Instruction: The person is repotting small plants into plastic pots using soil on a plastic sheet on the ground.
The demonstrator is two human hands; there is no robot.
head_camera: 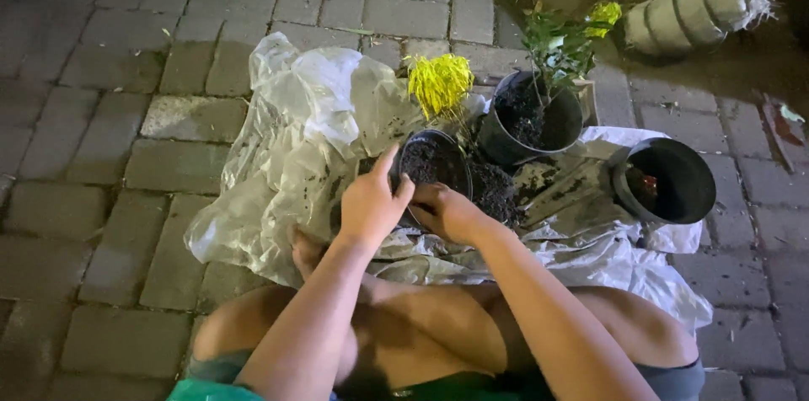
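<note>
A small black pot [438, 167] filled with dark soil stands on a crumpled plastic sheet [286, 148], and a yellow-leaved plant [440, 82] rises from it. My left hand [371, 201] grips the pot's near left rim, thumb over the edge. My right hand [447, 211] rests against the pot's near right side, fingers curled at its base. Loose soil [493, 190] lies heaped to the right of the pot.
Behind stands a second black pot [531, 123] with soil and a green plant with yellow flowers [569, 39]. An empty black pot [664, 182] sits at the right. A white woven sack [695, 9] lies top right. Brick paving [109, 72] surrounds the sheet. My bare knees are below.
</note>
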